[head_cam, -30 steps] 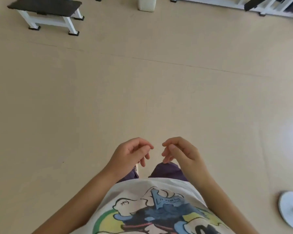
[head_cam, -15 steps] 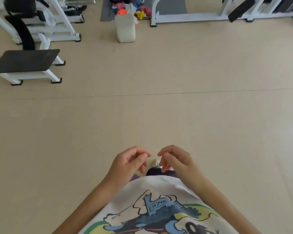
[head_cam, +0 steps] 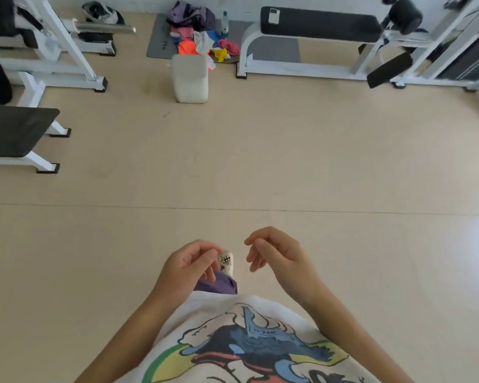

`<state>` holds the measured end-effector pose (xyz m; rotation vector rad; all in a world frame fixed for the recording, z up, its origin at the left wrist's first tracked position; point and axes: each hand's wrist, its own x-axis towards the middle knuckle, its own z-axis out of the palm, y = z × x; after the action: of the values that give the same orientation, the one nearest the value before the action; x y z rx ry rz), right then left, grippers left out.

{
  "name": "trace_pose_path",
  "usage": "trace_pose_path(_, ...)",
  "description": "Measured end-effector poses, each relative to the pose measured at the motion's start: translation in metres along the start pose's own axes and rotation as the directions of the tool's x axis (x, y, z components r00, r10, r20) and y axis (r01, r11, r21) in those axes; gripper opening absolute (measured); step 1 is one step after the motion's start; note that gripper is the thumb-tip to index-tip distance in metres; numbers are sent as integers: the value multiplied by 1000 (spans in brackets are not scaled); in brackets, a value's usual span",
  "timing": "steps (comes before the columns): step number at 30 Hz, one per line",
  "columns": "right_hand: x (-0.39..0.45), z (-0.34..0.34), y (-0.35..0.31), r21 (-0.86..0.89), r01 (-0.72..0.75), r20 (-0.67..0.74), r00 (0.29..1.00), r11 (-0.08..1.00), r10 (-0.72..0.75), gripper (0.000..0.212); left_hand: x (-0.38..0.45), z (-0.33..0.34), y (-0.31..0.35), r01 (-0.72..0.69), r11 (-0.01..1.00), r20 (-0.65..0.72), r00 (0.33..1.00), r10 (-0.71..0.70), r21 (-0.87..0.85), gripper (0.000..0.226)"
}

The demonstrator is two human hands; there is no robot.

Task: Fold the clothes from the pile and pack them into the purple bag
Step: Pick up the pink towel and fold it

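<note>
Left hand (head_cam: 190,262) and right hand (head_cam: 271,254): both loosely curled, holding nothing. Heap of multicoloured crumpled clothes (head_cam: 202,42) and slumped purple fabric bag (head_cam: 190,15): on grey floor mat (head_cam: 161,41), far off. Advice: walk over first, skirting white padded block (head_cam: 190,78) between white-framed black benches (head_cam: 315,26).

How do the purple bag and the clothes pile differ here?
The purple bag is one dark, slumped heap by the wall; the clothes pile is many bright loose pieces. The bag lies behind the pile; the pile spreads toward the white block. Both sit on the grey mat, untouched.
</note>
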<state>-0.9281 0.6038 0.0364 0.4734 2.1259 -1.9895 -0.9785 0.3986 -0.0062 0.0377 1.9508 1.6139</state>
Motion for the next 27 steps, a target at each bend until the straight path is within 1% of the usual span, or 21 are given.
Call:
trace_pose_path(3,59,-39,-26,-2,-27,-46,999,1000,27,22,88,1,60,-51,999,99,994,49,17,23)
trace_pose_path(5,94,-67,-35,-6,-60,-103,993,998,59,23,142,7,100,-72,997,155,986,65,37,18)
trace_pose_path(8,147,-109,-42,41,-84,-189,978,996,90,22,224,21,153,-116,993,234,967,105,32,16)
trace_pose_path(10,188,-136,-44,86,-98,-232,966,991,116,26,280,30,181,-124,992,247,962,117,16,16)
trace_pose_path(13,265,-179,-48,110,-115,-255,957,987,140,28,365,41,212,-138,990,211,969,130,24,16)
trace_pose_path(16,353,-224,-69,68,-114,-182,975,991,125,25,439,48,239,-109,993,134,986,103,36,17)
trace_pose_path(20,466,-269,-129,2,-81,-39,996,997,81,25,512,44,278,-43,999,31,999,43,1,17)
trace_pose_path(23,549,-281,-179,-38,-42,67,997,998,45,24,562,29,298,-4,1000,-53,999,4,0,24)
trace_pose_path(27,663,-273,-239,-38,32,217,976,999,-23,23,630,-3,316,30,997,-184,982,-43,-74,30)
